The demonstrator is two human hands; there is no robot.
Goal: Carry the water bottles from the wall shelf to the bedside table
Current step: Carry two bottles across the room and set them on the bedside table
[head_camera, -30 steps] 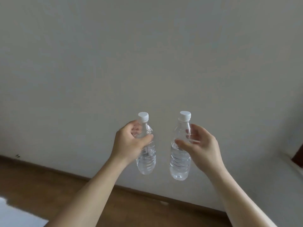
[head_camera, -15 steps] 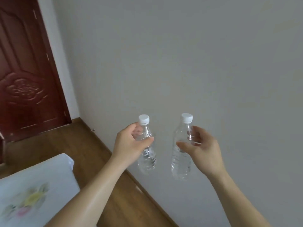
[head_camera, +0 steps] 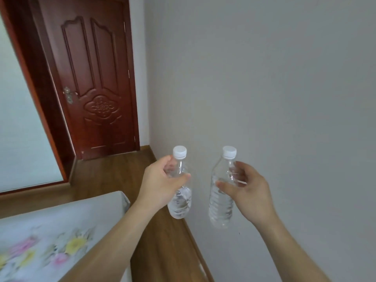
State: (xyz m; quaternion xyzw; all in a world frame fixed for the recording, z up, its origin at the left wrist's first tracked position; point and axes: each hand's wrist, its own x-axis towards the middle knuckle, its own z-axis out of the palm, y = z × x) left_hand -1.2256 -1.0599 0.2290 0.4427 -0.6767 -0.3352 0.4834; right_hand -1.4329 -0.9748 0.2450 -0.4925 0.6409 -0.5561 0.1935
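Right, both bottles in hand, carried in mid-air

Left hand (head_camera: pixel 160 186) was wrapped round the upper body of the left bottle (head_camera: pixel 180 202), with the thumb across the near side and the fingers curled behind. Right hand (head_camera: pixel 250 192) gripped the right bottle (head_camera: pixel 220 206) just under its shoulder. Its thumb was in front, and its fingers showed through the clear plastic at the back. Both hands were clamped on their bottles.

Bottle state:
- Both were clear plastic with white screw caps on: left cap (head_camera: pixel 179 152), right cap (head_camera: pixel 229 152).
- The left bottle stood about upright in the grip. The right bottle was tilted a little, base swung toward the left hand.
- Each cap stuck out above its hand and each base hung below it, resting on nothing.
- The bottles were side by side at about the same height, apart, with a clear gap between them.
- Water showed in the lower part of the left bottle. The level in the right bottle was hard to read.

Surroundings, relative to the hands:
- A plain grey wall (head_camera: pixel 264 78) was behind the right hand.
- The wooden floor (head_camera: pixel 162 241) ran under the left hand, with a baseboard (head_camera: pixel 195 241) along the foot of the wall.
- A dark red panelled door (head_camera: pixel 97 82) was above and left of the left hand. It was closed and had a metal handle (head_camera: pixel 68 95).
- The corner of a bed (head_camera: pixel 50 231) with a floral sheet, blurred, lay below and left of the left forearm.
- A pale panel (head_camera: pixel 18 119) in a red-brown frame was far left of the left hand. I could not tell what it was.
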